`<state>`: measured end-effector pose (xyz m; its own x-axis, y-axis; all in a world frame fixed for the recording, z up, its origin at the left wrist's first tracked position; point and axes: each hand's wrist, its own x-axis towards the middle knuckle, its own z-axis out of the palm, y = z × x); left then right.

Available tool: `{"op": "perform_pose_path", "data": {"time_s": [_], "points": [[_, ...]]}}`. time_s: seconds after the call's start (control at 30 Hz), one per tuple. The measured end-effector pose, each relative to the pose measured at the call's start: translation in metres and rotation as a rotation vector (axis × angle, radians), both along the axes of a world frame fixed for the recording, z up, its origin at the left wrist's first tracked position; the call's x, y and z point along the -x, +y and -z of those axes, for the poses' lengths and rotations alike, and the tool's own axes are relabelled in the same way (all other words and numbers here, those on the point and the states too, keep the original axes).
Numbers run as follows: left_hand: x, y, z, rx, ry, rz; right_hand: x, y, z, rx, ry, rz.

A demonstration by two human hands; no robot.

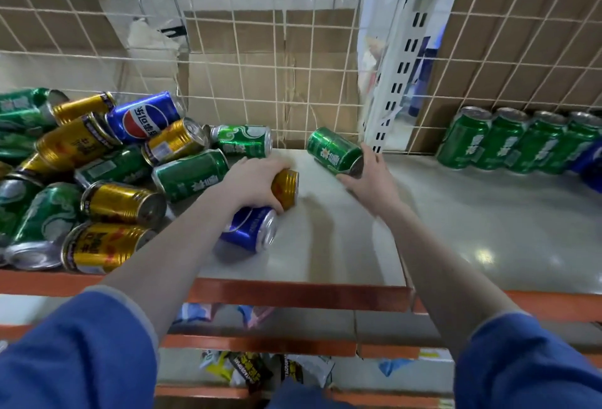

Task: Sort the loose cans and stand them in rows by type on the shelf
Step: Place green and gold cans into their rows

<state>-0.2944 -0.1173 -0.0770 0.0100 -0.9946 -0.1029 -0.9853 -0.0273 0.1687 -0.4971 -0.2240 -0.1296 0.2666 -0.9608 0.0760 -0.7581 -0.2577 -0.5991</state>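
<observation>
**newb_op:** what's your feed showing right now?

**me:** Nearest the camera, both blue sleeves (75, 353) fill the bottom, arms reaching out over the shelf (342, 245) and its orange front edge. Just past that, a blue can (249, 229) lies on its side under my left wrist. My left hand (250, 182) has its fingers curled round a gold can (286, 188) lying at dead centre. At about 1 o'clock my right hand (371, 180) grips a green can (335, 151), tilted, off the surface.

**newb_op:** and the rest?

**me:** Loose pile of cans (81, 164) at 9 o'clock, mixed green, gold and blue. At 3 o'clock, a row of green cans (518, 141) stands upright against the wire back grid (260, 60).
</observation>
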Motion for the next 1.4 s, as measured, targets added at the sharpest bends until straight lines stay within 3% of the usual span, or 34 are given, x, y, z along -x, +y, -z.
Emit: {"op": "perform_pose_path", "data": {"time_s": [0.1,0.2,0.4,0.6,0.8,0.93,1.23,1.4], "points": [[-0.001,0.000,0.004,0.074,0.038,-0.019,-0.004,-0.004,-0.001,-0.052,-0.177,0.001],[-0.003,0.002,0.009,0.141,0.113,-0.060,-0.003,0.000,0.000,-0.026,-0.232,-0.006],[-0.002,0.008,0.003,0.358,0.540,-0.186,0.021,0.034,-0.004,0.019,-0.377,0.149],[0.021,0.015,-0.005,0.420,0.870,-0.123,0.071,0.078,-0.028,0.086,-0.608,0.309],[0.088,0.015,-0.017,0.456,1.147,-0.105,0.140,0.103,-0.064,0.112,-0.509,0.362],[0.143,0.008,-0.007,0.500,1.235,-0.093,0.196,0.095,-0.079,0.102,-0.420,0.317],[0.289,-0.031,0.017,0.637,1.221,-0.192,0.333,0.028,-0.093,0.078,-0.164,0.079],[0.323,-0.039,0.022,0.655,1.170,-0.213,0.356,-0.021,-0.120,0.055,0.140,-0.150]]}}
